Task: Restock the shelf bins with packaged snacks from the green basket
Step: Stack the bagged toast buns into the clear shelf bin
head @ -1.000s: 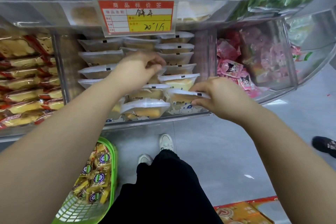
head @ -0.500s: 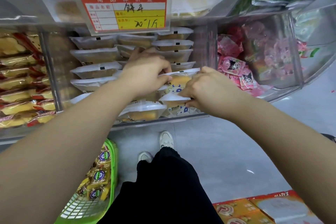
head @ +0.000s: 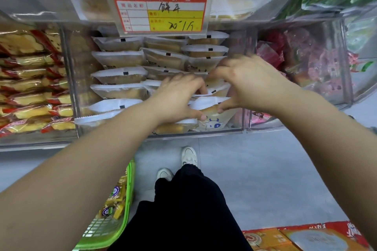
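The middle clear shelf bin (head: 80, 71) holds rows of white-topped snack packets (head: 120, 75) standing on edge. Both of my hands are inside it at the front right. My left hand (head: 179, 98) curls its fingers behind a front packet (head: 206, 102) with the thumb pressed on its face. My right hand (head: 248, 81), blurred, is spread over the neighbouring packets, its thumb touching the same front packet. The green basket (head: 128, 187) stands on the floor at lower left with yellow snack packets (head: 114, 199) in it, partly hidden by my left arm.
A bin of red-and-yellow cake packets (head: 30, 87) sits to the left and a bin of pink packets (head: 316, 63) to the right. A red and yellow price label (head: 163, 10) hangs above. My legs and white shoes (head: 189, 155) are below; orange boxes (head: 306, 238) lie at lower right.
My right hand has moved up and deeper into the bin and opened its fingers. My left hand has slid down to the front packets. The camera has shifted slightly.
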The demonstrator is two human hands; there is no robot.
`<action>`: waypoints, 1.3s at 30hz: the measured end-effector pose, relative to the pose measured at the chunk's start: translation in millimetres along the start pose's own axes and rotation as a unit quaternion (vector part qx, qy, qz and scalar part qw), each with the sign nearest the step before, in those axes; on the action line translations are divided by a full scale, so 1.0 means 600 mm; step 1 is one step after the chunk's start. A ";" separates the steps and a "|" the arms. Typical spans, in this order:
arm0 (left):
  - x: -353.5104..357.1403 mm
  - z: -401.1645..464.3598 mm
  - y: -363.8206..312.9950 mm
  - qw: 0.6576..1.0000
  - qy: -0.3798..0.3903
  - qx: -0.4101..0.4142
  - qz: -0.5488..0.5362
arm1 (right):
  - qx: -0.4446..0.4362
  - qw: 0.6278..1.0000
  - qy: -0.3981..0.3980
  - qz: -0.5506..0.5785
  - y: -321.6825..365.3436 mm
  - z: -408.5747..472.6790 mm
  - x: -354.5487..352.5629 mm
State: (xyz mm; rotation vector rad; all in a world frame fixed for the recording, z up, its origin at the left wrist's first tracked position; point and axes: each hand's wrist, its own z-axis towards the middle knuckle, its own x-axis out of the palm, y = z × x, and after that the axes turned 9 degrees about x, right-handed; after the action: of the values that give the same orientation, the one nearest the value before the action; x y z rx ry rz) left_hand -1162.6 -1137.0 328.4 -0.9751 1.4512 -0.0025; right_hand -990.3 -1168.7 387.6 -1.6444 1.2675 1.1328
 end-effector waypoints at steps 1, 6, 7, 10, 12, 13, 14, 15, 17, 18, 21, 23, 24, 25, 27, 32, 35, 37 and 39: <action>0.007 0.003 -0.004 1.000 -0.008 -0.005 0.015 | -0.013 0.999 0.011 -0.043 0.001 0.002 0.003; 0.000 0.008 0.001 0.998 -0.003 -0.020 -0.053 | -0.004 0.998 0.040 -0.051 0.002 0.015 0.013; -0.011 0.001 0.006 0.993 -0.010 -0.033 -0.112 | 0.004 0.998 0.045 -0.032 0.001 0.017 0.012; -0.049 -0.033 0.029 0.974 -0.125 -0.088 -0.166 | 0.021 0.993 0.044 0.104 -0.003 0.015 0.006; -0.066 -0.066 0.047 0.967 -0.182 -0.098 -0.147 | 0.022 0.987 0.013 0.161 -0.003 0.007 0.004; -0.071 -0.082 0.053 0.966 -0.183 -0.089 -0.157 | 0.025 0.984 0.002 0.174 -0.001 0.002 0.005; -0.075 -0.097 0.056 0.968 -0.165 -0.074 -0.174 | 0.027 0.983 0.003 0.184 0.004 -0.002 0.008; -0.076 -0.111 0.054 0.972 -0.133 -0.054 -0.186 | 0.026 0.981 0.012 0.191 0.010 -0.006 0.012; -0.063 -0.130 0.052 0.984 -0.068 -0.012 -0.166 | 0.023 0.980 0.027 0.195 0.022 -0.010 0.023; -0.052 -0.133 0.049 0.988 -0.054 0.004 -0.144 | 0.024 0.981 0.021 0.191 0.027 -0.011 0.028; -0.029 -0.127 0.049 0.992 -0.089 -0.005 -0.093 | 0.031 0.983 -0.001 0.183 0.030 -0.010 0.037; -0.022 -0.118 0.052 0.991 -0.111 -0.024 -0.073 | 0.030 0.982 0.007 0.186 0.030 -0.010 0.039; -0.018 -0.115 0.053 0.991 -0.113 -0.031 -0.060 | 0.031 0.982 0.015 0.188 0.029 -0.008 0.039; -0.016 -0.112 0.055 0.992 -0.111 -0.036 -0.047 | 0.032 0.980 0.023 0.194 0.027 -0.007 0.038; -0.012 -0.110 0.054 0.993 -0.105 -0.043 -0.027 | 0.036 0.973 0.034 0.223 0.023 -0.003 0.032; -0.021 -0.121 0.042 0.976 -0.189 -0.083 -0.074 | 0.092 0.932 0.007 0.351 0.019 -0.003 0.004; -0.035 -0.148 0.024 0.927 -0.324 -0.143 -0.128 | 0.076 0.916 -0.006 0.394 0.033 -0.006 -0.020; -0.039 -0.185 0.006 0.872 -0.408 -0.186 -0.194 | 0.053 0.889 0.009 0.454 0.061 -0.005 -0.040; -0.032 -0.230 -0.019 0.799 -0.492 -0.225 -0.261 | 0.018 0.857 0.036 0.513 0.106 -0.003 -0.058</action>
State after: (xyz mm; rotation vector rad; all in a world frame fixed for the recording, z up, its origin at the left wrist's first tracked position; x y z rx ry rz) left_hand -1272.7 -1209.4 374.6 -1.4379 0.1801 0.4083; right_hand -1056.0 -1173.9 417.8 -0.9108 2.3104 1.6115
